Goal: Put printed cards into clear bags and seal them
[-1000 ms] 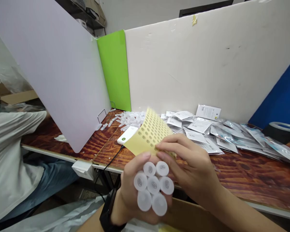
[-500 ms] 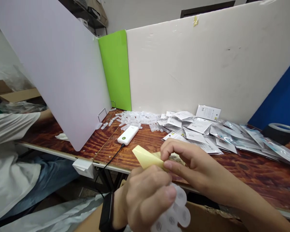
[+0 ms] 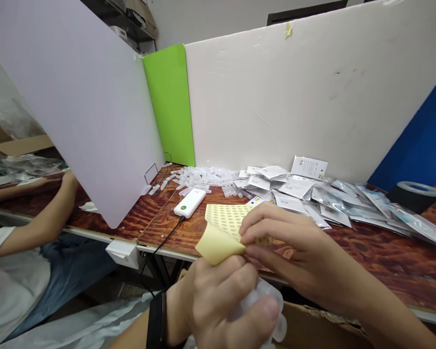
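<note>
My left hand [image 3: 225, 300], with a black band on the wrist, is closed around a bunch of translucent plastic tubes [image 3: 279, 325] whose rounded ends point out below the thumb. Just above its knuckles is a yellow sticker sheet [image 3: 225, 213] with rows of small grey dots. The sheet's lower part is folded over, showing the plain yellow back, and its edge meets my left hand. My right hand [image 3: 276, 237] pinches the sheet at its right side between thumb and fingers. Whether a single sticker is between those fingertips is too small to tell.
Loose translucent tubes [image 3: 210, 175] lie in a pile at the back. A white power bank [image 3: 190, 202] with a black cable lies before them. Packaged cards in clear bags [image 3: 298, 188] spread rightward to a black roll [image 3: 414, 198]. A white divider [image 3: 90, 111] separates off another person's arm [image 3: 58, 208].
The sticker sheet has opened out, so its dotted face now shows above the fold. My left thumb has shifted right over the tubes. The other person's arm has come further into view.
</note>
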`<state>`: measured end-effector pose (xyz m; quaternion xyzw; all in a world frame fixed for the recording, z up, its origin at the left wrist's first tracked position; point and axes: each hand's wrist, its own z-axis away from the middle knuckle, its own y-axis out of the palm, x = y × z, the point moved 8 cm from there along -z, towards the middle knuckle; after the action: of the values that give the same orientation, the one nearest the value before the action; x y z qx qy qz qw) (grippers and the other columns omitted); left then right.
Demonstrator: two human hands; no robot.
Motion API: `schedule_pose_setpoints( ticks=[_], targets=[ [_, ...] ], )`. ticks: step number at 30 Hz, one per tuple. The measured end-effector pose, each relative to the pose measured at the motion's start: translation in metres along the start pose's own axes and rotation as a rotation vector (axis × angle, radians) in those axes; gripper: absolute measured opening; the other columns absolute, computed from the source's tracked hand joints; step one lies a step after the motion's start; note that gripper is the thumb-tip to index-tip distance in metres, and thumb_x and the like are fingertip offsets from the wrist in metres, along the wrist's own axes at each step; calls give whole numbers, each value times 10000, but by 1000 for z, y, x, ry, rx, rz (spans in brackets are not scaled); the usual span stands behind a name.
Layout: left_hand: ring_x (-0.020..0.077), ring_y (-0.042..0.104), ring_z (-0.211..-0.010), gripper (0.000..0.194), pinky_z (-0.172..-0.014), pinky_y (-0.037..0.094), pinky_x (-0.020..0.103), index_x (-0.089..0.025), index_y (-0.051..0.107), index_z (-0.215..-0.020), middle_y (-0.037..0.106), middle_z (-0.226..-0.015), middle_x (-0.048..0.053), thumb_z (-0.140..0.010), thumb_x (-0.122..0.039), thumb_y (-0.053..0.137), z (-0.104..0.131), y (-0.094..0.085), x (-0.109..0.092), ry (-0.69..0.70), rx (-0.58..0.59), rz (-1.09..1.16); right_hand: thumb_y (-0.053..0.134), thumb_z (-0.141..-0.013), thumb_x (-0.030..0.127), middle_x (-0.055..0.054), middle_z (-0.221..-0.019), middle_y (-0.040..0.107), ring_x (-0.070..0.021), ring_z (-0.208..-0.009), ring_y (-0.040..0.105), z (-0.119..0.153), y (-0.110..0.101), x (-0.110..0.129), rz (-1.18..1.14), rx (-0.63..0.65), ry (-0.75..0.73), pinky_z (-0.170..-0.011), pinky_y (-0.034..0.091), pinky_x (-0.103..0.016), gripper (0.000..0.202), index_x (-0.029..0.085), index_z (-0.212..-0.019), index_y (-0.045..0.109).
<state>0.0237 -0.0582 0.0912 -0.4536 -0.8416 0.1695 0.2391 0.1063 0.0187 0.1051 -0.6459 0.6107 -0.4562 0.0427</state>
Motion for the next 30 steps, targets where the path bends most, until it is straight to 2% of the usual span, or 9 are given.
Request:
schedule_pose_setpoints(
  ticks=[4,6,9,13,15,18,23,25,30],
  targets=[
    [165,646,-607,75,-598,573,315,-198,504,-889,643,-591,10,-848,-144,471,2,10,-3,36,-12,56,491,-860,41,-44,-886,568,-151,-825,534,3,3,4,49,88,-20,-712,465,-266,160,191,-856,548],
    [179,636,-581,40,-532,552,302,-188,534,-849,622,-567,15,-821,-188,505,5,11,-1,17,-116,72,474,-864,41,-39,-880,564,-149,-814,532,5,5,3,40,142,2,-716,470,-267,167,198,-846,529],
    [198,626,-574,110,-451,518,308,-170,555,-818,627,-589,46,-810,-270,509,9,9,1,-6,-256,72,474,-859,33,-30,-894,565,-144,-819,537,6,5,0,19,179,45,-718,475,-257,181,209,-840,510],
    [167,629,-594,83,-586,568,334,-218,519,-896,634,-595,-6,-822,-180,519,5,14,-3,8,-25,82,488,-845,17,-19,-927,557,-130,-841,541,5,4,-2,5,174,51,-736,469,-239,196,212,-842,497],
    [167,643,-624,85,-626,573,340,-216,498,-896,639,-604,-1,-841,-152,492,4,13,-2,-25,62,86,497,-850,28,-21,-949,554,-126,-864,542,5,4,-2,0,165,48,-753,464,-238,184,211,-856,502],
    [175,658,-659,77,-622,576,334,-208,488,-902,644,-616,13,-856,-152,463,5,7,-3,1,42,86,510,-859,55,-30,-944,556,-135,-866,543,6,2,-3,3,127,44,-744,465,-250,157,208,-893,514],
    [201,662,-697,191,-642,575,362,-172,507,-986,683,-718,81,-801,-167,550,10,13,-2,-4,33,117,502,-875,72,-46,-904,572,-147,-826,555,4,0,2,25,74,-1,-699,470,-258,146,204,-894,562],
    [195,657,-674,215,-655,577,362,-172,506,-1000,687,-709,73,-793,-166,565,10,13,-3,9,31,102,499,-864,54,-42,-899,579,-143,-807,562,3,-1,3,26,63,-4,-679,471,-247,169,206,-851,572],
    [180,656,-659,134,-671,578,345,-183,499,-970,683,-669,41,-838,-165,503,4,7,-4,45,23,37,518,-841,45,-29,-914,570,-136,-828,564,4,-1,1,13,91,50,-686,473,-228,174,213,-815,552]
  ],
)
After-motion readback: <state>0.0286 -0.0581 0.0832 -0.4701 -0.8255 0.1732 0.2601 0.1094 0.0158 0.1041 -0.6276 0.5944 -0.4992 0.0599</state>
